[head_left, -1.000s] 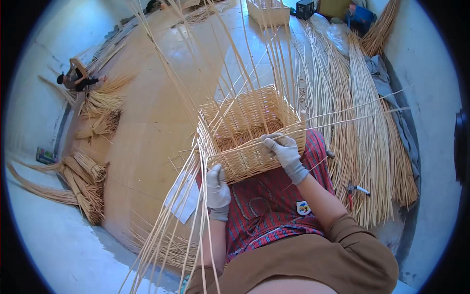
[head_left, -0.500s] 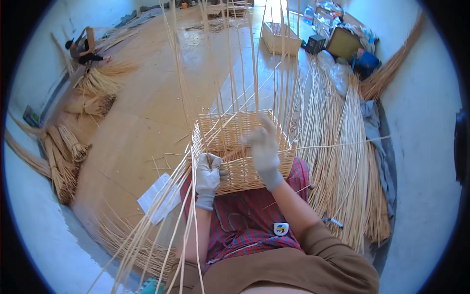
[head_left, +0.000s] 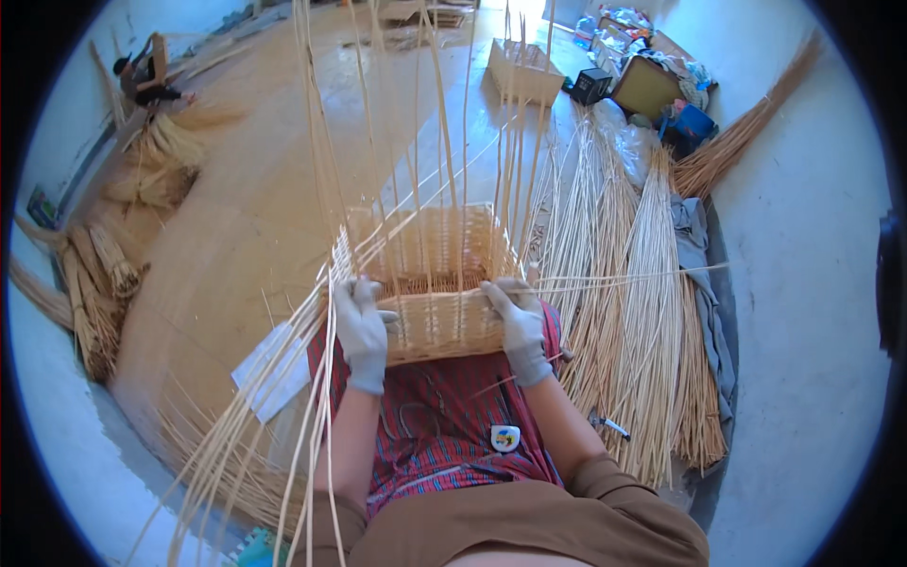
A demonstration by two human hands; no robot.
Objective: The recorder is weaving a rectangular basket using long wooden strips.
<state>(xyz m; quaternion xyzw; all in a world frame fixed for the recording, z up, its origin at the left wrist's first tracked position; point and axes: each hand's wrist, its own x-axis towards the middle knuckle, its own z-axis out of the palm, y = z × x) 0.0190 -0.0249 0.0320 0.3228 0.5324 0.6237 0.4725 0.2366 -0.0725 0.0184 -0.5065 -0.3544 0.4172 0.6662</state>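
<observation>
A half-woven rectangular wicker basket (head_left: 444, 326) rests on my lap, its pale upright stakes (head_left: 441, 123) rising from the walls. My left hand (head_left: 363, 331), in a grey-white work glove, is closed on the basket's near left corner. Loose long willow rods (head_left: 283, 378) fan out past that corner toward the lower left. On the near right corner my right hand (head_left: 518, 326), gloved alike, has its thumb and fingers closed over the rim. A long thin rod (head_left: 642, 275) sticks out to the right beside it. What lies under the fingers is hidden.
Bundles of peeled rods (head_left: 642, 350) lie on the right. A white paper (head_left: 272, 373) lies left of my lap, near more rods (head_left: 236, 472). Farther off stand a box-shaped basket (head_left: 525, 71) and a blue container (head_left: 693, 123). A person (head_left: 146, 80) sits far left.
My right hand has come down from above the basket's near side onto its right corner. The basket and my left hand appear slightly further left in the view.
</observation>
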